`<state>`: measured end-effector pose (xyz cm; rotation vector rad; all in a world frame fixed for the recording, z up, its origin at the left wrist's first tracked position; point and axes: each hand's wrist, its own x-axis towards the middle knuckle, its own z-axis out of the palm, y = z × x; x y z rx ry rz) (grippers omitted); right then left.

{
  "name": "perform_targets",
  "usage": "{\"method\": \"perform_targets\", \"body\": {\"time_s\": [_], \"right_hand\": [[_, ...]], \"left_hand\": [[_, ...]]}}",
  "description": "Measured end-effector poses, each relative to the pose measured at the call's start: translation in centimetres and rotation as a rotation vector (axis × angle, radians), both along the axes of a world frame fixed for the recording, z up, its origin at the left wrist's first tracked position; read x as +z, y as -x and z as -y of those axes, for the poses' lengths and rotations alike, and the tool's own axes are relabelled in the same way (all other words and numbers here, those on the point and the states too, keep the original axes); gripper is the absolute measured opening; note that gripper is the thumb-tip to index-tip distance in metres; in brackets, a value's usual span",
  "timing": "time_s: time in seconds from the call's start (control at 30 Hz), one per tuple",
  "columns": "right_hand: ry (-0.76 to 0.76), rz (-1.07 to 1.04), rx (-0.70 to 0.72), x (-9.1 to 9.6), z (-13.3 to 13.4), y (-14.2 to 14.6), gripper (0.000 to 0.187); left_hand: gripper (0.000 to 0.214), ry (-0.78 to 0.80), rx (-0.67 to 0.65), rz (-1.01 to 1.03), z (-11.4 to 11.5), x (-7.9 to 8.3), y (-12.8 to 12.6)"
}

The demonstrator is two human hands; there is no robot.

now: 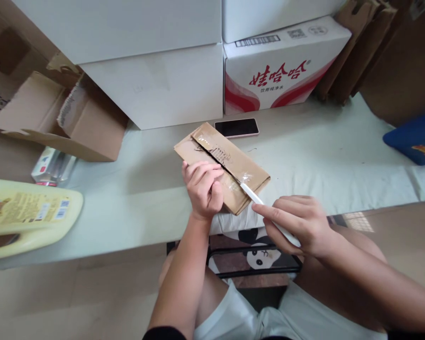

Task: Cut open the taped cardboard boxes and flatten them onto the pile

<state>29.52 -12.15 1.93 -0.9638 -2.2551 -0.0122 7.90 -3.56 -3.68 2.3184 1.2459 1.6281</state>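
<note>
A small brown cardboard box lies slantwise near the front edge of the cloth-covered table. Clear tape and torn marks show on its top, where a dark gap runs along the seam between the flaps. My left hand grips the near left side of the box, its fingers curled over the top. In my right hand is a slim white knife, index finger stretched along it. The knife's tip meets the seam towards the right end of the box; its blade is hard to make out.
Just behind the box lies a phone. Large white cartons and a red-and-white carton line the back. At left are an open cardboard box, a clear bottle and a yellow jug; a blue object sits right.
</note>
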Motion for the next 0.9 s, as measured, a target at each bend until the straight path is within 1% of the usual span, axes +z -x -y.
{"method": "perform_targets", "body": {"time_s": [0.07,0.17,0.3,0.43,0.53,0.7,0.8,0.9], "right_hand": [[-0.005,-0.013,0.009,0.1,-0.1,-0.2,0.030],[-0.032,-0.037,0.035,0.6,0.1,-0.5,0.036],[-0.043,-0.051,0.053,1.0,0.2,-0.4,0.040],[-0.033,-0.072,0.043,0.7,-0.2,0.3,0.035],[-0.025,-0.076,0.034,0.6,-0.3,0.2,0.033],[-0.015,-0.075,0.074,1.4,0.2,-0.9,0.038],[-0.013,-0.087,0.071,1.8,0.0,-0.9,0.035],[0.018,-0.101,0.061,1.8,-0.2,-0.6,0.031]], "left_hand": [[0.027,-0.002,0.008,-0.009,0.0,0.0,0.0],[0.030,-0.005,0.030,-0.024,0.0,0.0,0.0],[0.030,0.005,0.033,-0.004,0.0,-0.1,-0.1],[0.031,0.039,0.039,-0.017,0.0,-0.2,-0.1],[0.031,0.032,0.030,-0.015,0.1,-0.1,-0.1],[0.030,0.024,0.037,-0.015,0.2,0.1,-0.2],[0.029,0.026,0.026,0.005,0.2,0.1,-0.3],[0.031,0.063,0.036,-0.008,0.2,0.1,-0.3]]}}
